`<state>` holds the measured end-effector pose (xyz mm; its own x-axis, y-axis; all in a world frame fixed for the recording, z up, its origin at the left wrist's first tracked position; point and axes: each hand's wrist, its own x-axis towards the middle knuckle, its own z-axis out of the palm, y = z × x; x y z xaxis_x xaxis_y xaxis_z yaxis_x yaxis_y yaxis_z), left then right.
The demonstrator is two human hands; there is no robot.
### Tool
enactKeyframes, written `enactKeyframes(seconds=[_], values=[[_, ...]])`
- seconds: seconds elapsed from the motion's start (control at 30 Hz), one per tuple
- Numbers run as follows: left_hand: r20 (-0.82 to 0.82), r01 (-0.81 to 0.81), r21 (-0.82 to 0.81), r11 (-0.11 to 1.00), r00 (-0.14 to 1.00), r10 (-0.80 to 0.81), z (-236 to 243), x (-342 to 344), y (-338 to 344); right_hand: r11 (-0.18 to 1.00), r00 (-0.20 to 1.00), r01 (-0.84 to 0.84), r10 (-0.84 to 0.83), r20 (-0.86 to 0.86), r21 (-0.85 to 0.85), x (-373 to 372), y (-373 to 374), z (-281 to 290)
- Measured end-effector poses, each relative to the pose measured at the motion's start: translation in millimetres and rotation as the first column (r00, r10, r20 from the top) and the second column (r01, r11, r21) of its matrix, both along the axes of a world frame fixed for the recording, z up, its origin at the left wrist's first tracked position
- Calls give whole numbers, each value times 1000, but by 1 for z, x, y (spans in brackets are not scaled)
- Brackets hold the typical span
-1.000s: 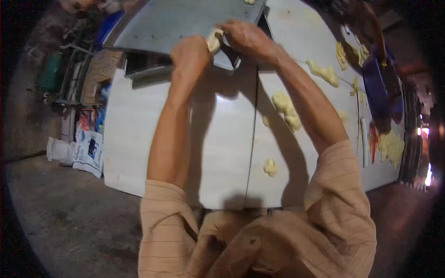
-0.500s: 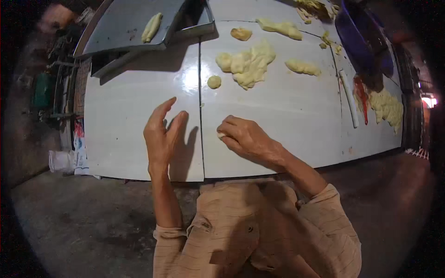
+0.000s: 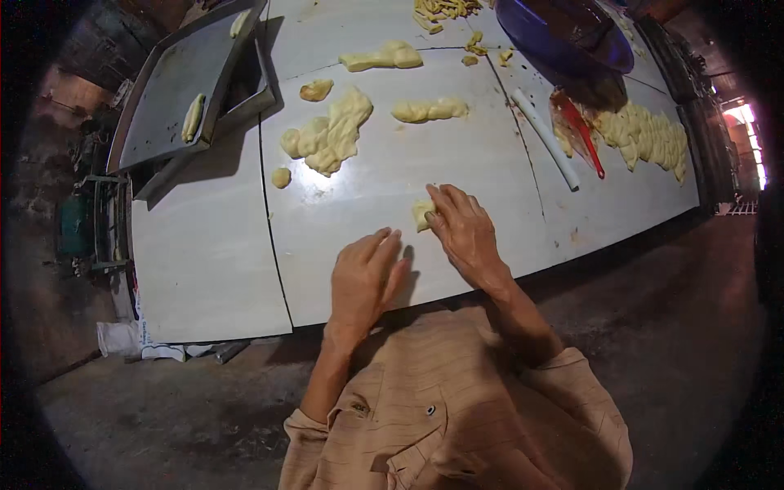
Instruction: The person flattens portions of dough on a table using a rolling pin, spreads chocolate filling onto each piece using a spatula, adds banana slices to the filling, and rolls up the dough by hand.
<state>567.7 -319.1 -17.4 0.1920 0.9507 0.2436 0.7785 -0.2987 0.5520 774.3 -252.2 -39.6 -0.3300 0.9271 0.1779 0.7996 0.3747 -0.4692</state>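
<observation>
My right hand (image 3: 462, 230) presses flat on a small yellow dough piece (image 3: 422, 214) on the white table (image 3: 212, 261). Part of the dough shows at the fingertips, the rest is under the hand. My left hand (image 3: 363, 276) lies open just to the left, palm down on the table near its front edge, holding nothing. Farther off lies a larger heap of dough (image 3: 331, 135) with small lumps beside it.
A metal tray (image 3: 167, 98) with a shaped dough roll (image 3: 192, 118) sits at the far left. A white rolling stick (image 3: 545, 139), a red scraper (image 3: 580, 131), a purple bowl (image 3: 563, 41) and more dough (image 3: 645, 135) lie at the right.
Both hands came back from the tray toward the table's near edge. My right hand moved forward onto a small dough piece, and my left hand settled flat beside it.
</observation>
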Motion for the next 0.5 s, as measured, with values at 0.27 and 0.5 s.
enactKeyframes(seconds=[0.27,0.5], values=[[-430,2,-139,990,901,-62,-47,45,16,942,939,-336,335,79,1,10,-11,-23],[-461,-31,-180,983,885,-57,-44,39,6,952,940,-294,305,154,-88,30,-19,-24]])
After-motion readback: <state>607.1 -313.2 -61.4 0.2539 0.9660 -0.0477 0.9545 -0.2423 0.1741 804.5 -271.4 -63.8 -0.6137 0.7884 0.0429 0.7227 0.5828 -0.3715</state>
